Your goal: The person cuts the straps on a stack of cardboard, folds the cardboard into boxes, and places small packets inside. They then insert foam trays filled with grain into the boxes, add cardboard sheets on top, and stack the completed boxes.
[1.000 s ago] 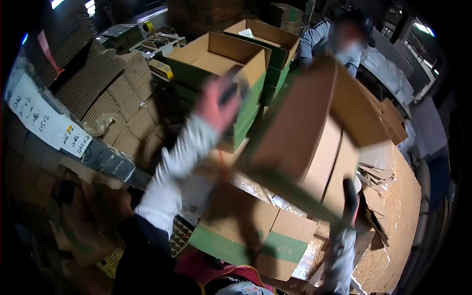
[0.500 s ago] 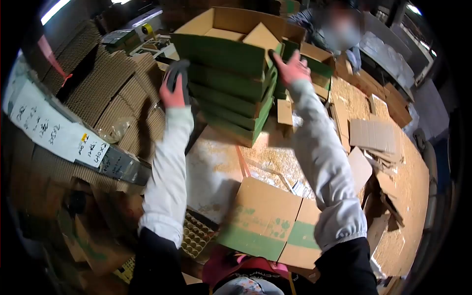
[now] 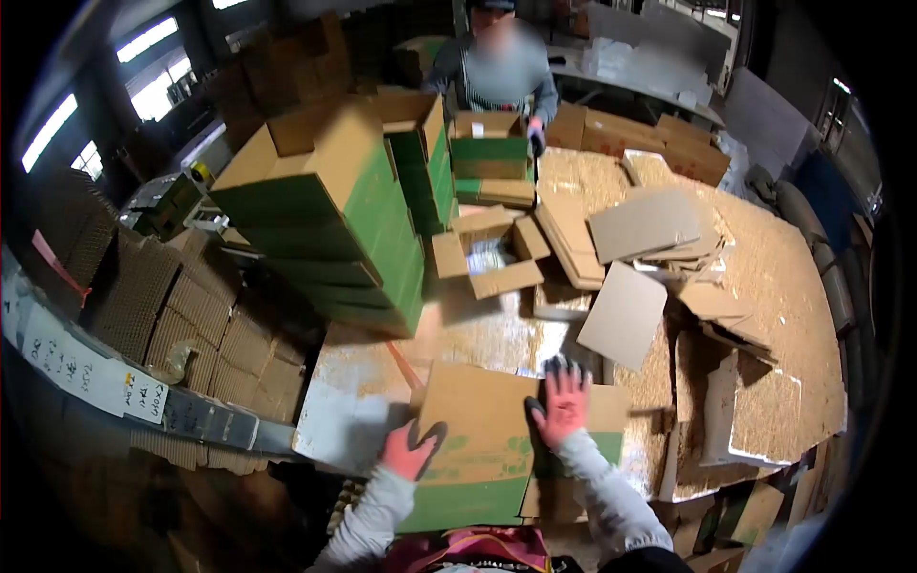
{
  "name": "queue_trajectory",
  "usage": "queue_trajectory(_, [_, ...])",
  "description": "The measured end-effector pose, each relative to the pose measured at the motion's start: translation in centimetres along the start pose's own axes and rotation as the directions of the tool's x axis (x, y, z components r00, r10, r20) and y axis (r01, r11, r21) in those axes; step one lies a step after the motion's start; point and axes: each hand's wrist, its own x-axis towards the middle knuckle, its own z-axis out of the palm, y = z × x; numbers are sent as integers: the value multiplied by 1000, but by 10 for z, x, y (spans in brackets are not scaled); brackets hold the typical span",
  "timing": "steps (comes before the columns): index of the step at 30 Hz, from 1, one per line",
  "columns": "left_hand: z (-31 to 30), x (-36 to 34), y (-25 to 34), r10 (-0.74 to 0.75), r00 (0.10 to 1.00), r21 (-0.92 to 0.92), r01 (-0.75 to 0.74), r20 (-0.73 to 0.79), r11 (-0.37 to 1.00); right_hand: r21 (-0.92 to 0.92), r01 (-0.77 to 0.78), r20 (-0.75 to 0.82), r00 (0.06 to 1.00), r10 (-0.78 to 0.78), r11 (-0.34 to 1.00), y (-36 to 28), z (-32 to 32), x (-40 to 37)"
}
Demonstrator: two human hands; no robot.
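Landmark: stack (image 3: 325, 220) of green-banded boxes, at the left of the counter (image 3: 774, 277).
Flat box (image 3: 482, 430): brown with a green band, lying folded on the counter, on the near side of the stack and a little to its right, well apart from it.
Step in hand, as judged: holding the flat box down under both hands.
Doing it well: press with whole palms rather than fingertips; spread the weight evenly over both halves so that no panel lifts; keep the cardboard from skidding sideways; keep fingers off the folds and edges.
Right hand (image 3: 564, 406): gloved, fully released, fingers splayed wide, palm down on the right part of the flat box near its far edge; grasping nothing.
Left hand (image 3: 413, 449): gloved, on the left part of the flat box, thumb apart from the fingers; lying flat or hooked on the cardboard, cannot tell.
Small box (image 3: 487, 253): flaps open, just right of the stack.
Sheets (image 3: 626, 315): loose cardboard, right of the stack, past the small box, some overlapping.
Co-worker (image 3: 497, 72): behind the stack and to its right, one hand at a green box (image 3: 487, 148).
Bundles (image 3: 220, 325): corrugated card, left of the stack and lower than it.
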Motion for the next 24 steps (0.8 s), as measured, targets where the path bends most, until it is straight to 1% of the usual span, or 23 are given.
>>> queue_trajectory(1, [-9, 5, -6, 188, 982, -247, -191, -35, 950, 20, 2, -121, 993, 0, 1000, 5, -49, 11])
queue_trajectory(2, [-26, 4, -5, 203, 978, -628, -130, 45, 767, 41, 5, -232, 973, 4, 999, 6, -107, 15])
queue_trajectory(3, [-44, 10, -17, 208, 964, -588, -71, 168, 805, -22, 80, -325, 942, -82, 997, 3, -142, 12])
queue_trajectory(4, [-53, 12, -26, 196, 935, -538, -6, 296, 843, -129, 100, -294, 946, -134, 987, -9, -164, 2])
queue_trajectory(5, [-63, 9, -2, 206, 934, -543, -16, 292, 840, -106, 173, -154, 970, -188, 979, -13, -163, -13])
queue_trajectory(6, [-87, 9, 45, 262, 825, -507, 33, 500, 861, -81, 242, -19, 970, -244, 967, -14, -157, -33])
queue_trajectory(7, [-113, 7, 94, 305, 668, -454, 56, 679, 889, -122, 252, -86, 961, -263, 960, -14, -149, -47])
queue_trajectory(8, [-118, -11, 149, 361, 697, -313, -203, 619, 928, -160, 263, -144, 947, -286, 951, -13, -146, -54])
queue_trajectory(9, [-107, 6, 142, 337, 593, -174, -316, 731, 933, -91, 229, -162, 957, -241, 969, -21, -154, -52])
queue_trajectory(10, [-89, 25, 128, 275, 483, -51, -426, 831, 903, -53, 198, -137, 969, -204, 979, -24, -156, -51])
queue_trajectory(11, [-58, 24, 124, 213, 438, 80, -561, 874, 824, -88, 210, -125, 968, -220, 974, -24, -156, -54])
queue_trajectory(12, [-27, 18, 123, 154, 408, 193, -691, 900, 697, -135, 224, -122, 963, -241, 965, -20, -158, -53])
queue_trajectory(13, [-27, 12, 111, 462, 299, -34, -809, 835, 587, -160, 220, -132, 961, -242, 962, -21, -159, -65])
queue_trajectory(14, [-19, 17, 95, 496, 325, -66, -781, 805, 621, -164, 229, -232, 936, -263, 959, -24, -155, -79])
queue_trajectory(16, [-27, 23, 102, 386, 540, 140, -697, 748, 703, -73, 402, -292, 866, -405, 913, -13, -136, -120])
queue_trajectory(18, [-48, 20, 160, 221, 755, 525, -604, 617, 600, -46, 552, -306, 785, -538, 832, 8, -149, -115])
queue_trajectory(19, [-60, 26, 182, 294, 805, 613, -586, 515, 530, 26, 564, -258, 802, -539, 826, 24, -163, -107])
queue_trajectory(20, [-68, 33, 195, 377, 832, 695, -549, 406, 464, 241, 613, -261, 788, -558, 752, 41, -174, -93])
queue_trajectory(21, [-68, 42, 194, 343, 890, 697, -450, 300, 558, 387, 642, -188, 757, -625, 662, 46, -197, -76])
queue_trajectory(22, [-64, 59, 191, 301, 936, 679, -343, 184, 650, 520, 647, -126, 704, -699, 557, 46, -219, -62])
queue_trajectory(23, [-50, 74, 167, 748, 615, 834, -530, 250, 156, 556, 660, -53, 634, -771, 505, 50, -207, -53])
queue_trajectory(24, [-15, 81, 140, 839, 432, 676, -729, 332, 108, 541, 656, 71, 588, -806, 526, 46, -186, -44])
